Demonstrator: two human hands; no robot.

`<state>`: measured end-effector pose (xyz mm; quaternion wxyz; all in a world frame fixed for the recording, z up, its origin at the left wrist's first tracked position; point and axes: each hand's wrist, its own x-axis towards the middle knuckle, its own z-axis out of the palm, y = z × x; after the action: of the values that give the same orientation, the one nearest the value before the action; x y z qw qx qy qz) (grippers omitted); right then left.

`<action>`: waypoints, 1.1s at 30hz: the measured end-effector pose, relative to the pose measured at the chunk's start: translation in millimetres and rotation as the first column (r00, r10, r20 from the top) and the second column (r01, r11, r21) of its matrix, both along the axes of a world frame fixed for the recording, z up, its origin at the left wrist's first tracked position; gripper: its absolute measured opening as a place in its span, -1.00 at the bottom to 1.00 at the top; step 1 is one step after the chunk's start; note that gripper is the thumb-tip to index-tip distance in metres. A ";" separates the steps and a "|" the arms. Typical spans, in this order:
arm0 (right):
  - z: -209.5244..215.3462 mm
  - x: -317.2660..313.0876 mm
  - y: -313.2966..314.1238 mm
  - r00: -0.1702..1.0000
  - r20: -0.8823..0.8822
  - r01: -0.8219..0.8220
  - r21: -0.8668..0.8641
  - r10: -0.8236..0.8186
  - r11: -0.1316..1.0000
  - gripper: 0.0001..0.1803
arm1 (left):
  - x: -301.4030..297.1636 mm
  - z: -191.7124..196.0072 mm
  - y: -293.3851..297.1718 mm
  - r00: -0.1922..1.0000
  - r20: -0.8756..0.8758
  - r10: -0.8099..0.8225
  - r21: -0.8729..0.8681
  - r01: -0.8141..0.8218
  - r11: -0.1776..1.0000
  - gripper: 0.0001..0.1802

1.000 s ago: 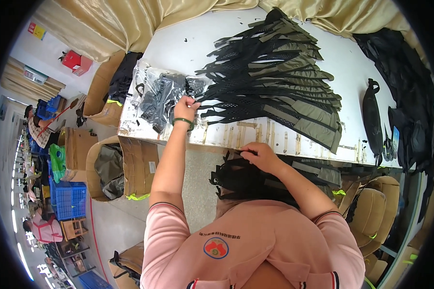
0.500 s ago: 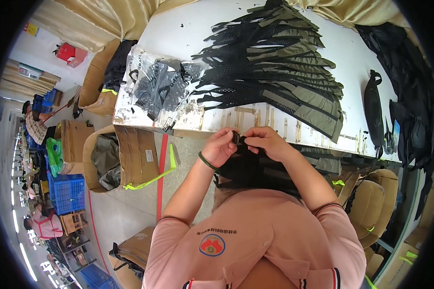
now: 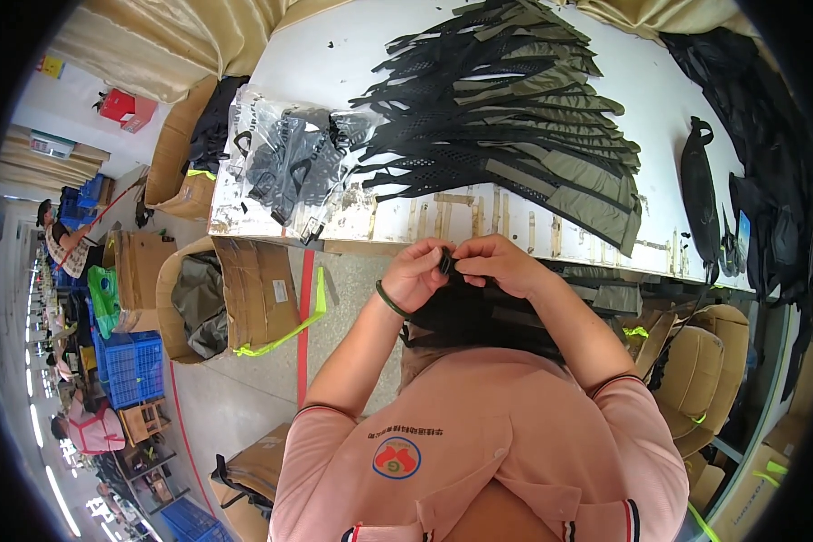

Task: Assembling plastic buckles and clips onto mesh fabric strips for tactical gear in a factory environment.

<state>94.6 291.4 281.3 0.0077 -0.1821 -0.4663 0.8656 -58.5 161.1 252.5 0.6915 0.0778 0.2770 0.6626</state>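
A small black plastic buckle [image 3: 445,262] is pinched in the fingers of my left hand [image 3: 412,276]. My right hand [image 3: 500,265] meets it from the other side, with thumb and forefinger closed on a black strap end that is mostly covered by the fingers. Both hands are just off the table's front edge. Black fabric [image 3: 461,316] hangs below them against my lap. Beyond my hands, a fanned stack of black mesh and olive-green fabric pieces [image 3: 560,172] lies on the white table [image 3: 425,226].
A clear plastic bag of black buckles [image 3: 294,163] sits on the table's left. A black strap pad [image 3: 698,181] and scissors [image 3: 728,253] lie at the right. Cardboard boxes [image 3: 262,294] stand left of the table, with another box [image 3: 696,370] at the right. Blue crates [image 3: 131,366] and people are farther left.
My fingers have drawn closer together around the buckle, and it has turned slightly. My right fingertips now touch its side. The view has shifted a little.
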 end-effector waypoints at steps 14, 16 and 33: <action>22.6 2.0 -10.8 0.997 -0.073 0.068 0.628 -0.028 0.775 -0.86 | 10.0 -5.7 -2.1 0.994 -0.085 0.075 0.006 -0.075 0.997 -0.82; 25.1 2.5 -12.7 0.990 -0.131 0.135 0.759 -0.054 0.637 -0.87 | 11.3 -7.9 -1.8 0.992 -0.082 0.096 -0.022 -0.098 0.995 -0.82; 17.7 -2.3 -31.8 0.917 -0.312 0.395 0.798 -0.249 0.455 -0.87 | 27.8 -0.8 2.0 0.981 0.065 0.185 -0.053 -0.181 0.982 -0.77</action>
<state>92.3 259.7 299.0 0.2941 -0.1743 -0.7822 0.5209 -30.7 163.1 251.7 0.6386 0.0125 0.2741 0.7190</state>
